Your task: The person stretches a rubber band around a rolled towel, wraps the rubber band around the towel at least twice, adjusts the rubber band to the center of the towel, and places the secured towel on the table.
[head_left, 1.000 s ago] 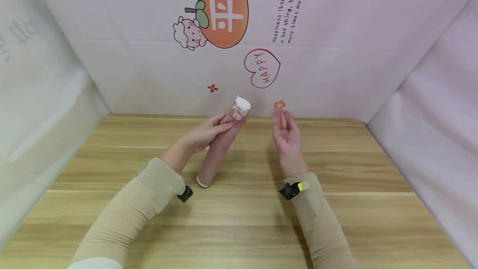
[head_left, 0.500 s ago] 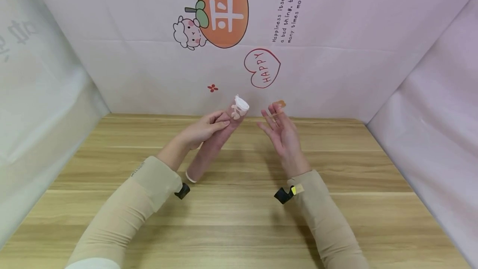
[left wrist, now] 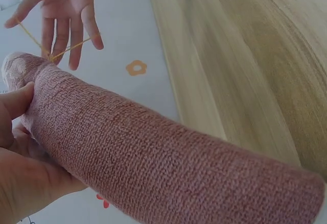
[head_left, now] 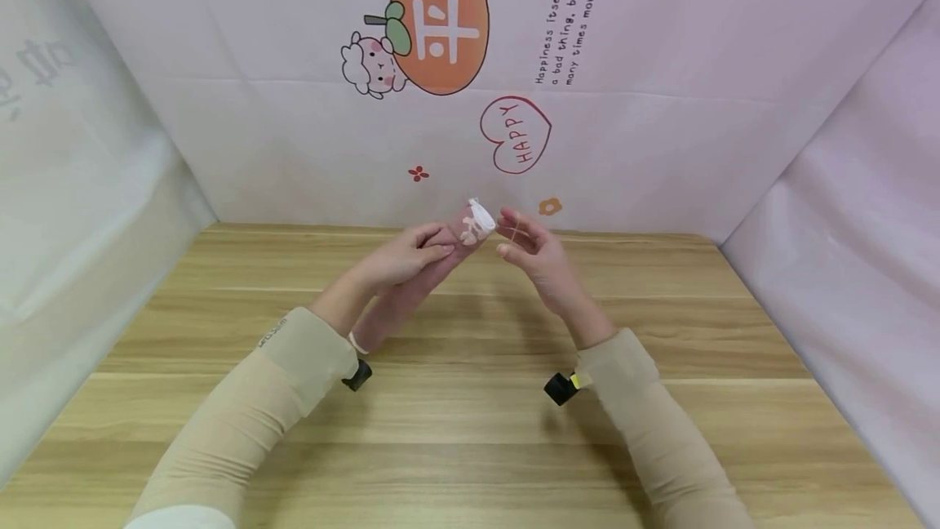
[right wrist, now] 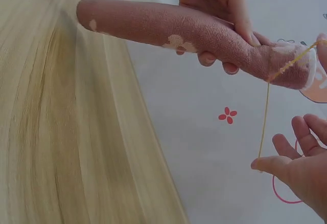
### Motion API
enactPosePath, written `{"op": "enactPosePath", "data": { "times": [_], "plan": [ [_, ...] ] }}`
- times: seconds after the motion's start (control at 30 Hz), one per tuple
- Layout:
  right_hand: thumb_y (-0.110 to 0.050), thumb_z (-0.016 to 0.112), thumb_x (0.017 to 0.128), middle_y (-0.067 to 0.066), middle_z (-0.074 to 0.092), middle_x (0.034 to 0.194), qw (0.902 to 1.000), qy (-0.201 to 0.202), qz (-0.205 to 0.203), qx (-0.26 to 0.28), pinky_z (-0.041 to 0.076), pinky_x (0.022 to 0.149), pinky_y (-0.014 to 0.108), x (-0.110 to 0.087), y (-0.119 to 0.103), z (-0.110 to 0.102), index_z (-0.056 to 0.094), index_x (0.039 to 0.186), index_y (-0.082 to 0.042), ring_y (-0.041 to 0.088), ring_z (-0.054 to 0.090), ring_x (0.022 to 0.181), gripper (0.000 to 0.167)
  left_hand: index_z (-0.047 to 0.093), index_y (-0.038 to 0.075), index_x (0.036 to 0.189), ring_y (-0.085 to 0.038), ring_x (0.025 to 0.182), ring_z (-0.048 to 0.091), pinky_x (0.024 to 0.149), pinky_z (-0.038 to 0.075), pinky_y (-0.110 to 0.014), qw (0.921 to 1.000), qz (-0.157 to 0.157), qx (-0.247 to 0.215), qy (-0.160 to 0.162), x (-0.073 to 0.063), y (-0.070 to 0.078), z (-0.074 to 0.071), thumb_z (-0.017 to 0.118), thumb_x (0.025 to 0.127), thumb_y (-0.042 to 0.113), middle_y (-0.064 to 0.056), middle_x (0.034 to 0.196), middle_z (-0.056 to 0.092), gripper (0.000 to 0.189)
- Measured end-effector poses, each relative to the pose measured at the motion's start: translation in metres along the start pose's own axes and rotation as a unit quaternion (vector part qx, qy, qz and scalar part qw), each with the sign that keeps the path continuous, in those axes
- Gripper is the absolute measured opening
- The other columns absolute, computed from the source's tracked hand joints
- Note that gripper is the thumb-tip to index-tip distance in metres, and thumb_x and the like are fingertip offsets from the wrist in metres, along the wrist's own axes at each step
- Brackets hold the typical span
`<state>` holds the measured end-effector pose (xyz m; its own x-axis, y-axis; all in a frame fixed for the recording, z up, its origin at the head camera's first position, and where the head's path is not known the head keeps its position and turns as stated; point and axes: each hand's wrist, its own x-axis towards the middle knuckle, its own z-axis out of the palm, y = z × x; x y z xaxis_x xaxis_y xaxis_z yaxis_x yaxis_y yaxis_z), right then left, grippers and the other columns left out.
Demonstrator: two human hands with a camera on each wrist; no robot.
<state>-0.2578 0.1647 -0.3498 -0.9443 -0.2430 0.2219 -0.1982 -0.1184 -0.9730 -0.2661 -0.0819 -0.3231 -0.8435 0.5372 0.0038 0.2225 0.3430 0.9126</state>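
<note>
A long rolled pink knitted cloth (head_left: 411, 294) with pale patches and a white end slants above the table. My left hand (head_left: 402, 260) grips it near the white end, thumb on top and fingers beneath. To its right, my right hand (head_left: 549, 266) has its fingers spread, the fingertips close to the white end. A thin yellow rubber band (right wrist: 264, 124) stretches between the right thumb and a finger. In both wrist views the band bends at a point against the roll; whether it loops round the roll, I cannot tell.
Below the hands lies a wood-grain table (head_left: 455, 447). Directly behind it rises a white cloth wall (head_left: 661, 153) with printed drawings. White cloth also hangs on the left and right. A small black camera (head_left: 561, 388) sits at the right wrist.
My right hand has moved left to the roll's white end and turned, its fingers spreading the rubber band. The roll has tilted flatter, its lower end shifting left, still in my left hand.
</note>
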Motion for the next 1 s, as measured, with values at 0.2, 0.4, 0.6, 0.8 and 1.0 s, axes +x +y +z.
{"op": "enactPosePath", "data": {
  "times": [0.2, 0.4, 0.6, 0.8, 1.0],
  "plan": [
    [0.007, 0.069, 0.090, 0.020, 0.043, 0.150, 0.9961, -0.031, -0.013, -0.081, 0.038, 0.114, 0.048, 0.002, -0.004, 0.004, 0.040, 0.152, 0.004, 0.033, 0.040, 0.141, 0.068, 0.056, 0.008, 0.107, -0.026, 0.097, 0.051, 0.082, 0.042, -0.037, 0.9981, -0.002, 0.062, -0.001, -0.002, 0.001, 0.000, 0.052, 0.109, 0.016, -0.009, 0.100, 0.052, 0.009],
    [0.002, 0.077, 0.087, 0.018, 0.045, 0.149, 0.9878, -0.043, -0.016, -0.149, 0.032, 0.116, 0.054, 0.002, -0.011, 0.008, 0.047, 0.146, 0.004, 0.033, 0.041, 0.141, 0.067, 0.063, 0.005, 0.119, -0.025, 0.113, 0.053, 0.100, 0.047, -0.039, 0.9991, -0.022, 0.035, -0.007, -0.005, 0.007, 0.006, 0.053, 0.108, 0.014, -0.012, 0.124, 0.058, 0.018],
    [-0.003, 0.080, 0.087, 0.017, 0.046, 0.147, 0.9821, -0.039, -0.012, -0.184, 0.031, 0.117, 0.055, 0.003, -0.011, 0.011, 0.047, 0.148, 0.001, 0.032, 0.042, 0.139, 0.070, 0.064, 0.013, 0.135, -0.026, 0.115, 0.055, 0.103, 0.045, -0.044, 0.9908, -0.008, 0.135, -0.003, -0.007, 0.008, 0.007, 0.056, 0.107, 0.017, -0.010, 0.130, 0.062, 0.029],
    [-0.005, 0.083, 0.085, 0.015, 0.048, 0.145, 0.9758, -0.050, -0.013, -0.212, 0.030, 0.117, 0.054, 0.004, -0.009, 0.011, 0.050, 0.146, -0.001, 0.030, 0.042, 0.138, 0.069, 0.068, 0.014, 0.117, -0.025, 0.109, 0.056, 0.096, 0.047, -0.043, 0.9893, -0.003, 0.145, -0.017, -0.008, 0.007, 0.008, 0.057, 0.106, 0.014, -0.008, 0.121, 0.063, 0.015],
    [-0.005, 0.083, 0.087, 0.016, 0.048, 0.141, 0.9743, -0.091, 0.008, -0.206, 0.048, 0.104, 0.044, 0.002, -0.008, 0.012, 0.055, 0.138, 0.002, 0.029, 0.053, 0.120, 0.059, 0.063, 0.015, 0.104, -0.023, 0.096, 0.055, 0.085, 0.046, -0.040, 0.9820, 0.024, 0.182, -0.042, -0.008, 0.006, 0.009, 0.055, 0.106, 0.012, -0.006, 0.103, 0.060, 0.009]
  ]
}}
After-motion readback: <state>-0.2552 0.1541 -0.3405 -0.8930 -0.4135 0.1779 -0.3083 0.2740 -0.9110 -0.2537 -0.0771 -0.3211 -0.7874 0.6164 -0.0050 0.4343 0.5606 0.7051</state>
